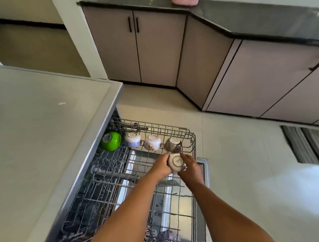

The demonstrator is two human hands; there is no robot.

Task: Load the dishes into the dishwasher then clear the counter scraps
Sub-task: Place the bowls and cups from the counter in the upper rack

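Observation:
The dishwasher's upper wire rack [189, 133] is pulled out below me. Along its far edge several cups sit upside down: a green cup [111, 141], a white and blue cup [132, 140], a white floral cup [152, 142] and a dark speckled cup [172, 145]. Just in front of the speckled cup I hold a cream cup [176, 164] bottom up over the rack. My left hand [161, 165] grips its left side and my right hand [189, 166] its right side.
A pale countertop [43, 129] lies to my left above the dishwasher. The open dishwasher door [204, 165] shows under the rack. Beige cabinets [155, 48] with a dark counter [259, 19] stand across the tiled floor [241, 155]. A pink object [184, 2] rests on that counter.

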